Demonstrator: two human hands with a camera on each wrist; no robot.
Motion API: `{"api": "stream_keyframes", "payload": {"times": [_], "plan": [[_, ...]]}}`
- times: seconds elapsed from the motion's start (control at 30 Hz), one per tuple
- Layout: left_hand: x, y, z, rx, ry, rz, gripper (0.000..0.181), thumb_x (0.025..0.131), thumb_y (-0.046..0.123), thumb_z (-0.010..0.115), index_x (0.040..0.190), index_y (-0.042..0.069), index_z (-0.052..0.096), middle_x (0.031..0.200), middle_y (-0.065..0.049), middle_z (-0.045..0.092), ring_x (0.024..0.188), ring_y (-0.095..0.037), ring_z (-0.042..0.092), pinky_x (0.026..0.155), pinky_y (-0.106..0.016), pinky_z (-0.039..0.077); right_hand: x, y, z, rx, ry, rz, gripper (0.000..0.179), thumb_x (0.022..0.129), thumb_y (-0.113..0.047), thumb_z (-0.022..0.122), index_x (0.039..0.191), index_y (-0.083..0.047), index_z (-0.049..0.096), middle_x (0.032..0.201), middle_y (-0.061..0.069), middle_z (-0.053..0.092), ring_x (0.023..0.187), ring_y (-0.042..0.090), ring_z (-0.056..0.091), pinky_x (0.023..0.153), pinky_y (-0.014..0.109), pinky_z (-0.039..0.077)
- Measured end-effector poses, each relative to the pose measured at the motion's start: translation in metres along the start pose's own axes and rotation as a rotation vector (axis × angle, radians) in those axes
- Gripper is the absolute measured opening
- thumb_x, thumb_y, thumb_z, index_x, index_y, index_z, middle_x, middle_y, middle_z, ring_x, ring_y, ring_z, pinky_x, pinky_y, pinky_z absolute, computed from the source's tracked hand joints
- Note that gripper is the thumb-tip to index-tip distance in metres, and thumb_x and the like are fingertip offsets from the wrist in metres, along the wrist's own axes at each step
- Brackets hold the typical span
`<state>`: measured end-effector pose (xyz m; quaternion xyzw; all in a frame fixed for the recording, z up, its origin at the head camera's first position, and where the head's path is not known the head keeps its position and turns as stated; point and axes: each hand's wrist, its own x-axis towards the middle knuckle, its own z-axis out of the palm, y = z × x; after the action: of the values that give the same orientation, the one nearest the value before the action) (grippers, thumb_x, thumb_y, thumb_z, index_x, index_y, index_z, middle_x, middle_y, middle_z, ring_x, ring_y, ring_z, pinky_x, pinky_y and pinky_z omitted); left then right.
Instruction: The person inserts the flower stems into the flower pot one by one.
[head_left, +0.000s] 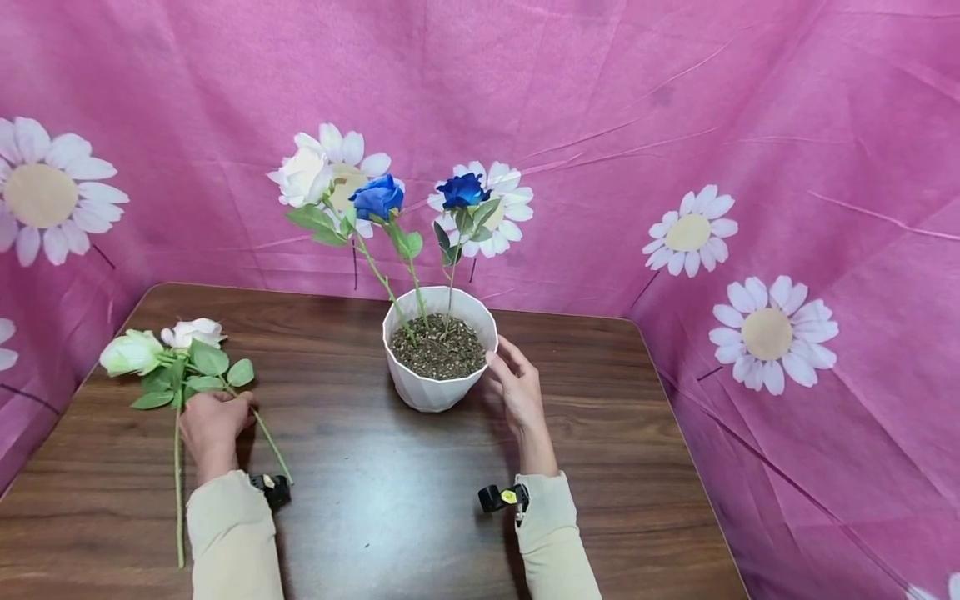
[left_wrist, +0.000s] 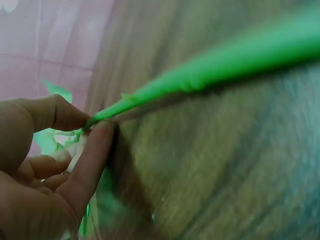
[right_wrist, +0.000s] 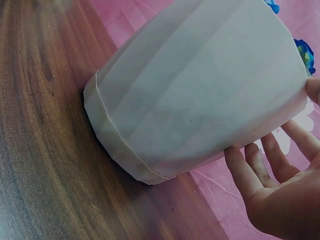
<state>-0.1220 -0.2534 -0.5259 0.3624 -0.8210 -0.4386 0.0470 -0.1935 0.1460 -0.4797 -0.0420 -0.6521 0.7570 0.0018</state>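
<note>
In the head view, my left hand (head_left: pixel 213 425) is at the left of the table, over two artificial roses lying there. One is greenish-white (head_left: pixel 131 353), the other a white rose (head_left: pixel 193 332). My thumb and index finger pinch a green stem (left_wrist: pixel 165 82) in the left wrist view; it appears to be the white rose's. My right hand (head_left: pixel 519 392) touches the right side of a white faceted flowerpot (head_left: pixel 427 393), thumb near the rim. Its fingertips rest along the pot's wall in the right wrist view. Dark granular soil (head_left: pixel 438 350) fills the pot.
Standing in the soil are a white rose (head_left: pixel 302 175), a blue rose (head_left: pixel 377 197) and a darker blue rose (head_left: pixel 462 191). The brown wooden table (head_left: pixel 360 517) meets a pink daisy-printed cloth (head_left: pixel 585 108) behind and at the sides.
</note>
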Motion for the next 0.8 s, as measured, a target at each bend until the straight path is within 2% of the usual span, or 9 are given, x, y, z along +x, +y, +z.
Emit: {"api": "stream_keyframes", "payload": {"times": [0.03, 0.1, 0.17, 0.2, 0.27, 0.37, 0.53, 0.67, 0.8], "plan": [[0.000, 0.000, 0.000, -0.064, -0.029, -0.022, 0.030, 0.091, 0.021, 0.064, 0.091, -0.008, 0.070, 0.058, -0.003, 0.065, 0.087, -0.037, 0.069, 0.084, -0.045, 0.051, 0.000, 0.001, 0.000, -0.001, -0.001, 0.001, 0.046, 0.098, -0.006, 0.063, 0.142, 0.003, 0.054, 0.136, 0.029, 0.055, 0.103, 0.018, 0.065, 0.101, 0.056, 0.051], [0.000, 0.002, 0.001, -0.215, -0.089, -0.065, 0.033, 0.095, 0.016, 0.060, 0.107, -0.014, 0.064, 0.058, 0.007, 0.061, 0.069, -0.018, 0.072, 0.075, -0.032, 0.058, 0.000, 0.001, 0.000, -0.001, -0.003, 0.001, 0.046, 0.098, -0.006, 0.063, 0.142, 0.003, 0.054, 0.136, 0.029, 0.055, 0.103, 0.019, 0.065, 0.098, 0.051, 0.054], [0.002, 0.005, 0.003, -0.405, -0.146, -0.110, 0.030, 0.097, 0.009, 0.058, 0.116, -0.014, 0.055, 0.065, 0.012, 0.060, 0.057, -0.005, 0.067, 0.062, -0.019, 0.059, 0.000, 0.001, 0.000, -0.002, -0.002, 0.000, 0.047, 0.098, -0.007, 0.063, 0.142, 0.003, 0.054, 0.136, 0.029, 0.055, 0.104, 0.019, 0.065, 0.097, 0.049, 0.055], [0.003, 0.007, 0.004, -0.511, -0.172, -0.137, 0.027, 0.098, 0.005, 0.057, 0.119, -0.012, 0.052, 0.067, 0.010, 0.061, 0.054, -0.001, 0.064, 0.058, -0.017, 0.058, 0.000, 0.001, 0.000, -0.003, -0.001, 0.000, 0.047, 0.098, -0.007, 0.063, 0.142, 0.003, 0.054, 0.136, 0.029, 0.055, 0.104, 0.020, 0.064, 0.096, 0.048, 0.056], [0.005, 0.010, 0.004, -0.678, -0.199, -0.173, 0.024, 0.098, -0.002, 0.057, 0.120, -0.009, 0.049, 0.071, 0.007, 0.064, 0.058, -0.003, 0.065, 0.058, -0.020, 0.060, 0.000, 0.000, 0.000, -0.004, 0.002, 0.001, 0.047, 0.097, -0.007, 0.063, 0.142, 0.003, 0.054, 0.136, 0.028, 0.055, 0.105, 0.021, 0.064, 0.096, 0.047, 0.056], [0.006, 0.015, 0.002, -0.899, -0.220, -0.217, 0.021, 0.097, -0.007, 0.060, 0.114, -0.001, 0.051, 0.074, 0.004, 0.069, 0.062, -0.008, 0.068, 0.058, -0.024, 0.061, 0.000, 0.001, 0.000, -0.004, 0.006, 0.002, 0.047, 0.097, -0.008, 0.064, 0.142, 0.003, 0.055, 0.136, 0.028, 0.056, 0.106, 0.022, 0.064, 0.100, 0.055, 0.052], [0.006, 0.021, -0.001, -1.209, -0.230, -0.218, 0.020, 0.093, -0.010, 0.065, 0.104, 0.003, 0.057, 0.078, -0.006, 0.072, 0.067, -0.018, 0.073, 0.057, -0.032, 0.063, 0.000, 0.001, 0.001, -0.001, 0.004, 0.001, 0.047, 0.097, -0.008, 0.064, 0.142, 0.003, 0.055, 0.136, 0.027, 0.056, 0.106, 0.021, 0.064, 0.103, 0.059, 0.048], [0.005, 0.027, 0.000, -1.342, -0.221, -0.187, 0.022, 0.091, -0.013, 0.067, 0.102, 0.003, 0.056, 0.079, -0.009, 0.071, 0.066, -0.023, 0.074, 0.056, -0.035, 0.063, -0.001, 0.000, 0.001, -0.001, 0.005, 0.002, 0.047, 0.098, -0.008, 0.064, 0.142, 0.003, 0.055, 0.137, 0.027, 0.056, 0.106, 0.021, 0.064, 0.102, 0.056, 0.051], [0.001, 0.036, 0.002, -1.419, -0.221, -0.159, 0.023, 0.089, -0.015, 0.068, 0.101, 0.002, 0.057, 0.080, -0.012, 0.071, 0.066, -0.025, 0.073, 0.058, -0.038, 0.063, -0.002, -0.001, 0.002, 0.000, 0.013, 0.006, 0.046, 0.098, -0.008, 0.063, 0.142, 0.002, 0.055, 0.137, 0.026, 0.056, 0.106, 0.021, 0.063, 0.101, 0.053, 0.052]]}}
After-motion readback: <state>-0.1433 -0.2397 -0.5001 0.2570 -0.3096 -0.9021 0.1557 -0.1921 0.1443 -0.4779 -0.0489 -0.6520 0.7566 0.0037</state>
